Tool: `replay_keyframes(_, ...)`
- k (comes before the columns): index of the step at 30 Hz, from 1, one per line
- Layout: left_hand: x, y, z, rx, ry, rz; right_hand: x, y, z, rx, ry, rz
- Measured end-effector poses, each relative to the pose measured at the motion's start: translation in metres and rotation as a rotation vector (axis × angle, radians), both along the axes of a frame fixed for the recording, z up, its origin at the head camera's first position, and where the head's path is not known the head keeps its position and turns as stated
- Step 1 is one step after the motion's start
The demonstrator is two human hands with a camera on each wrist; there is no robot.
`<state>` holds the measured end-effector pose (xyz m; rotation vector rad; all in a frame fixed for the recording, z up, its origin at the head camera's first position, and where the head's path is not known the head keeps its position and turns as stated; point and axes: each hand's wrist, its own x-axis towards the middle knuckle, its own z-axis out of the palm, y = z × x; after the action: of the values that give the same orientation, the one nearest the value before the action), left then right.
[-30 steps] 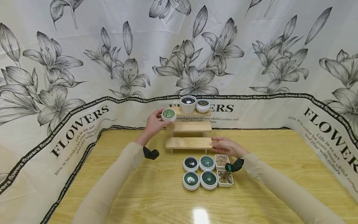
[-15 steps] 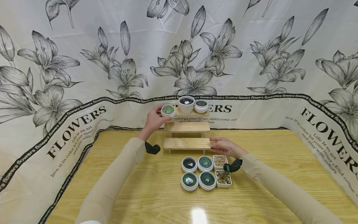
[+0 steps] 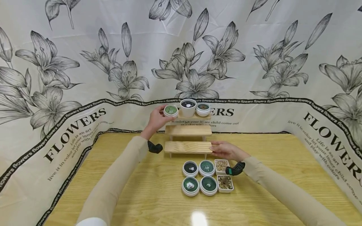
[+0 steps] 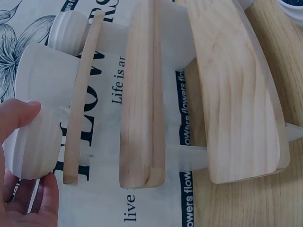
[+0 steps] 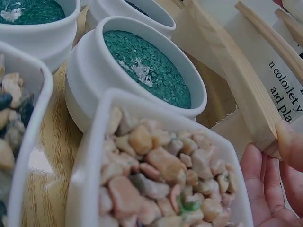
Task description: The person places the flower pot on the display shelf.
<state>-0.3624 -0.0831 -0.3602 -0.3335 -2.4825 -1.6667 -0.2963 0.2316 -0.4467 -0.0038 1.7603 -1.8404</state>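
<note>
My left hand (image 3: 156,119) grips a small round white pot (image 3: 171,110) with green contents, at the left end of the stand's top shelf (image 3: 195,117). In the left wrist view, thumb and fingers hold the white pot (image 4: 38,146) from its outer side, against or just beside that shelf's end; contact with the wood cannot be told. A taller white pot (image 3: 188,110) with dark contents and another small white pot (image 3: 203,111) stand beside it on the shelf. My right hand (image 3: 227,150) pinches the right end of the lowest wooden shelf (image 3: 188,147), thumb on top, fingers beneath.
Before the stand, several round white pots (image 3: 208,185) with dark or green contents sit in rows on the wooden table (image 3: 141,194). Two square white pots of pebbles (image 3: 225,183) stand at their right, near my right wrist. A flower-printed cloth (image 3: 127,62) hangs behind.
My left hand has lifted the small pot slightly and brought it in toward the taller pot on the top shelf. The right hand keeps its hold on the lowest shelf.
</note>
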Motion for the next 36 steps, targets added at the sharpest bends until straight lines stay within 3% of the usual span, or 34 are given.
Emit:
replay_keyframes(9,-0.004,0.001,0.004,-0.021,-0.004,0.023,-0.001,-0.001,0.0,0.009,0.002,-0.008)
replay_keyframes(18,-0.012,0.003,-0.002,-0.002,0.001,0.02,0.001,-0.004,0.002,-0.023,-0.016,-0.01)
replay_keyframes(36,-0.015,0.007,-0.006,0.045,0.001,0.036,-0.002,0.001,-0.001,-0.003,-0.016,0.015)
